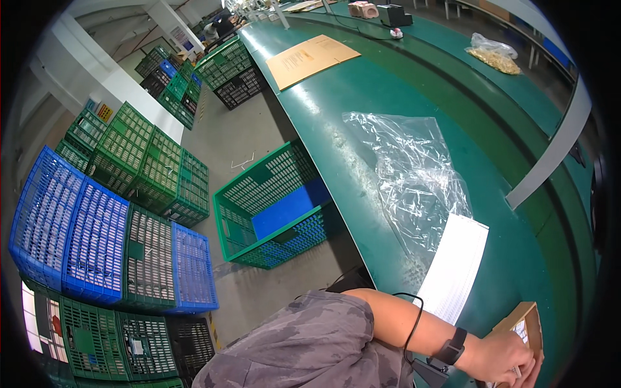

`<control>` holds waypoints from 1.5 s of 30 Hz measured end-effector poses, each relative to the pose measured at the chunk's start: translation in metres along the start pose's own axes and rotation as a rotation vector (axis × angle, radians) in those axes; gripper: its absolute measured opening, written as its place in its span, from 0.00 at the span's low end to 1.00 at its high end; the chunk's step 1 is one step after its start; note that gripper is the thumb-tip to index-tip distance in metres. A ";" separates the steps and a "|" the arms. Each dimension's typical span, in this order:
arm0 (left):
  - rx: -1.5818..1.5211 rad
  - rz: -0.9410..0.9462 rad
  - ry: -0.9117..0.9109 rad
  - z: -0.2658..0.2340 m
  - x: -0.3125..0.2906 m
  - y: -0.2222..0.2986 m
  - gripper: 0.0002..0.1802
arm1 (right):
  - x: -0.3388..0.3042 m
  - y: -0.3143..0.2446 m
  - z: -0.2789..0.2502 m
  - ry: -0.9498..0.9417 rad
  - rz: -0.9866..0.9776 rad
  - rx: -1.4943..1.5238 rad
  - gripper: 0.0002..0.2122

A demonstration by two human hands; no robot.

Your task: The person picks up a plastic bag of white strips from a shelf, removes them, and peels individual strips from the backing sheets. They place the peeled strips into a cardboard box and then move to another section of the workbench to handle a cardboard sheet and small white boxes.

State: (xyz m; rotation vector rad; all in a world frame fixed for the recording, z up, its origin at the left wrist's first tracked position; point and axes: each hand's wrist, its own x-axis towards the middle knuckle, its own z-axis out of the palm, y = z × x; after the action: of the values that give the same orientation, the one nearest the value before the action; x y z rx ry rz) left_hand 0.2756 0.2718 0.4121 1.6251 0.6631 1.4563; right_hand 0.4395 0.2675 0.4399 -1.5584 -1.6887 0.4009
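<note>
My left hand (504, 357) is at the lower right, its bare forearm reaching across from a grey camouflage sleeve, with a black band on the wrist. The fingers are curled closed at an open brown cardboard box (532, 317), which is partly cut off by the view's dark rim. A small pale piece (517, 372) shows between the fingers; I cannot make out what it is. Beside the forearm lies a long white printed sheet (455, 265). Its far end touches a crumpled clear plastic bag (417, 165) on the green table (343, 187). My right hand is out of view.
A flat cardboard sheet (310, 59) lies farther up the table. A grey metal post (556, 155) rises at the right. Left of the table edge stands a green crate (236, 242) with a blue bottom. Stacked blue crates (97, 239) and green crates (139, 155) line the left.
</note>
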 end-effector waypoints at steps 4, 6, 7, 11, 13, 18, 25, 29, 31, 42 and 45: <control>0.103 -0.038 0.072 0.001 0.000 -0.015 0.09 | -0.021 -0.011 -0.009 -0.246 0.315 0.497 0.10; 0.228 0.011 0.051 -0.006 -0.001 -0.012 0.08 | -0.024 -0.006 -0.006 -0.187 0.128 0.468 0.08; 0.221 0.002 -0.030 -0.012 -0.002 -0.008 0.08 | -0.025 -0.002 -0.005 -0.221 0.057 0.445 0.08; 0.075 0.012 -0.106 -0.029 -0.003 0.011 0.09 | -0.023 0.007 -0.003 -0.221 0.135 0.555 0.07; -0.009 -0.109 -0.086 -0.029 -0.002 0.013 0.08 | -0.026 0.000 -0.004 -0.261 0.170 0.525 0.07; -0.032 -0.296 -0.098 -0.016 -0.001 0.009 0.08 | -0.038 -0.023 -0.002 -0.046 0.200 0.296 0.03; 0.138 0.209 -0.220 -0.002 -0.001 0.027 0.13 | -0.008 0.045 -0.004 0.153 0.201 0.015 0.05; 0.031 -0.435 -0.140 -0.001 0.008 -0.008 0.16 | -0.001 0.045 -0.008 0.056 0.251 0.113 0.07; -0.020 -0.368 -0.128 0.002 0.006 -0.024 0.17 | -0.006 0.032 -0.011 -0.087 0.362 0.471 0.08; 0.165 -0.013 -0.155 0.001 0.004 -0.013 0.17 | -0.025 0.022 0.005 -0.153 0.400 0.755 0.02; 0.080 0.087 -0.156 0.000 -0.001 0.006 0.19 | -0.011 0.041 0.016 0.122 0.376 0.457 0.04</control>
State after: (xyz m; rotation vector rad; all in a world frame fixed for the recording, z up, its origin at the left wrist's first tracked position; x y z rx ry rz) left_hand 0.2741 0.2677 0.4170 1.8284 0.5745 1.3623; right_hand 0.4555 0.2699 0.3974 -1.5083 -1.1067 0.8050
